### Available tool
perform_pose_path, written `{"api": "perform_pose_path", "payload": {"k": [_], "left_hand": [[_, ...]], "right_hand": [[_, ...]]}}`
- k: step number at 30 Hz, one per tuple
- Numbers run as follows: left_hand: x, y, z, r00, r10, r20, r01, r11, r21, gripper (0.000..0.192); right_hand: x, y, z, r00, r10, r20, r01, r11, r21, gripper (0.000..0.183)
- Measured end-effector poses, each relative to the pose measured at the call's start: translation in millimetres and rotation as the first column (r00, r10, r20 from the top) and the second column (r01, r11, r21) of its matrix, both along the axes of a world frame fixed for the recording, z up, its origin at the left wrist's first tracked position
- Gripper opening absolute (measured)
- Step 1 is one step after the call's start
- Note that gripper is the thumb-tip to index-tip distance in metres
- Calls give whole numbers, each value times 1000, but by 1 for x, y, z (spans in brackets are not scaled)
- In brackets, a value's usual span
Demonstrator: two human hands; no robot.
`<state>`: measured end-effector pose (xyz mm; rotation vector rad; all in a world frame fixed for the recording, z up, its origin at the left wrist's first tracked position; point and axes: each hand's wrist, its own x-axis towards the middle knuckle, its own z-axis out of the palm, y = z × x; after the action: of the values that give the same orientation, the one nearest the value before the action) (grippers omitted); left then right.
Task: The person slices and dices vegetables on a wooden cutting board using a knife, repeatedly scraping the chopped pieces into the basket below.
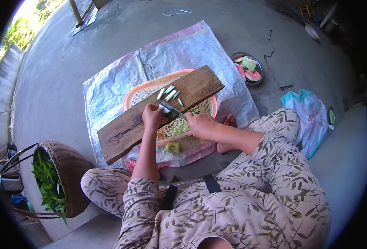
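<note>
My right hand [199,125] grips the handle of a knife [173,109], its blade slanting up and left over a wooden board [199,84]. On the board my left hand [152,116] holds a pale piece of vegetable [164,108] against the blade. Several cut pale-green strips [170,93] lie just beyond the blade. The board rests across an orange-rimmed plastic basket [129,96]. Finely chopped vegetable bits [177,127] fill the near side of the basket, partly hidden by the board and my hands.
A woven plastic sheet [111,76] lies under the basket. On it, near me, is a green vegetable chunk [172,147]. To the right are a metal bowl of watermelon pieces [249,64] and a plastic bag [309,118]. A wicker basket [74,174] with green leaves [48,183] sits left.
</note>
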<state>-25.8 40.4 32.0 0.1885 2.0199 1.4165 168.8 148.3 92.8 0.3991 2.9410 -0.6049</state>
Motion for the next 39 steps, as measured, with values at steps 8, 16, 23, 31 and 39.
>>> {"api": "perform_pose_path", "payload": {"k": [8, 16, 23, 31, 39], "left_hand": [[0, 3, 0, 1000, -16, -16, 16, 999, -32, 22], [-2, 4, 0, 1000, -11, -16, 9, 998, -67, 16], [-1, 2, 0, 1000, 2, -10, -3, 997, -72, 14], [0, 2, 4, 996, -1, -84, -4, 998, -65, 14], [2, 0, 3, 1000, 15, 6, -15, 1000, 27, 14]], "right_hand": [[5, -6, 25, 999, 4, -39, -4, 1000, -4, 20], [6, -10, 30, 999, 32, -33, -33, 999, -26, 20], [0, -13, 28, 999, 31, -13, -32, 999, -38, 21], [-42, -9, 2, 1000, 19, -20, -19, 1000, -17, 23], [-42, -1, -15, 999, -30, 30, 32, 998, -58, 23]]}}
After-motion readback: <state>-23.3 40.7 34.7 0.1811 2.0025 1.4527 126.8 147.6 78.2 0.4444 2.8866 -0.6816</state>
